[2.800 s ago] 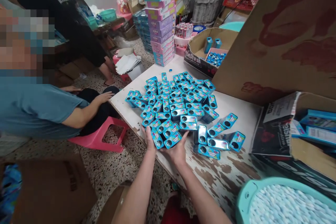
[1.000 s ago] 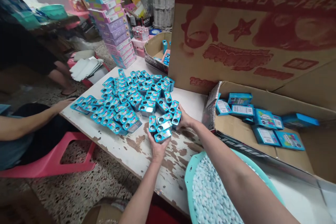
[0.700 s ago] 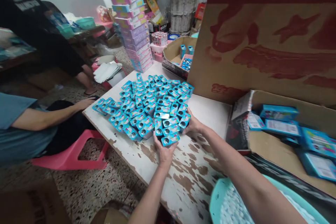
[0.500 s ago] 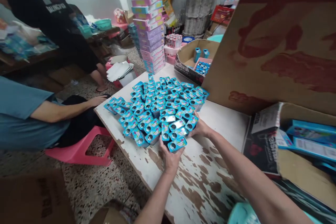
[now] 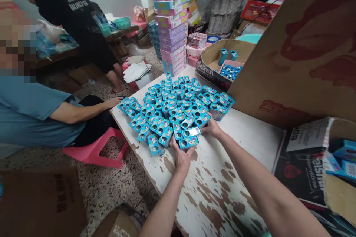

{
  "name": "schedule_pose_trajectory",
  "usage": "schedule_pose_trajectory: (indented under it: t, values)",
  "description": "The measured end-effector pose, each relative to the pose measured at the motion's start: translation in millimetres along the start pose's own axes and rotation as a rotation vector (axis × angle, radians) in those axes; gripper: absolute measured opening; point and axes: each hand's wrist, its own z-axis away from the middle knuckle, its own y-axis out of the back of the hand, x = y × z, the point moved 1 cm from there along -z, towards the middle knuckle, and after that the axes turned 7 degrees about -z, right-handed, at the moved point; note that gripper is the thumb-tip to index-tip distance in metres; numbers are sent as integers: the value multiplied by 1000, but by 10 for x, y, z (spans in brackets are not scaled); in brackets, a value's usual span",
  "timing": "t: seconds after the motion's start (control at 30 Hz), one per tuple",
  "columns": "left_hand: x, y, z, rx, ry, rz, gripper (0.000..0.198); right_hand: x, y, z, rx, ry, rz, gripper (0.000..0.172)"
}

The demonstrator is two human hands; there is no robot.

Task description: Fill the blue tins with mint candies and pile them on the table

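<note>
A dense group of small blue boxes (image 5: 169, 109), most upright with a round dark spot on top, stands on the worn white table (image 5: 250, 133). My left hand (image 5: 182, 155) is at the group's near edge, its thumb and fingers curled round the nearest blue box (image 5: 189, 142). At the right side of the same cluster, my right hand (image 5: 213, 127) presses its fingers against the boxes. Between the two hands a few boxes are held close together. The fingertips are partly hidden behind the boxes.
Behind the group rises a stack of pink and purple boxes (image 5: 172, 40). A low carton (image 5: 207, 76) holds blue pieces at the back right. Large cardboard (image 5: 272, 70) bounds the right side. On the left, a person in a blue shirt (image 5: 36, 107) sits by a pink stool (image 5: 97, 150).
My hands and the boxes between them have moved away from me and slightly left over the table, closer into the group. The camera view has turned a little left.
</note>
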Motion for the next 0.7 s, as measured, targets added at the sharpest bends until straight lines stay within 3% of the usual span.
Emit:
schedule_pose_trajectory:
  t: [0.23, 0.37, 0.43, 0.47, 0.53, 0.57, 0.63, 0.7]
  values:
    - [40, -88, -303, 48, 3, -66, 99, -99, -148, 59, 147, -114, 78, 105]
    - [73, 88, -104, -20, 79, 42, 81, -280, -234, 324, 232, -211, 127, 90]
    - [17, 322, 121, -24, 125, 99, 69, -420, -267, 541, 234, -245, 144, 84]
    - [-31, 466, 217, 31, 149, 100, 67, -506, -280, 675, 223, -252, 150, 80]
    - [-140, 757, 290, 271, 206, 36, 85, -710, -298, 989, 176, -247, 151, 70]
    - [-186, 867, 248, 333, 221, 18, 94, -827, -299, 1164, 150, -237, 147, 65]
    - [-222, 961, 19, 282, 233, -18, 105, -1082, -276, 1532, 102, -201, 134, 58]
    - [-167, 895, -288, 139, 226, -69, 112, -1347, -192, 1900, 58, -145, 130, 57]
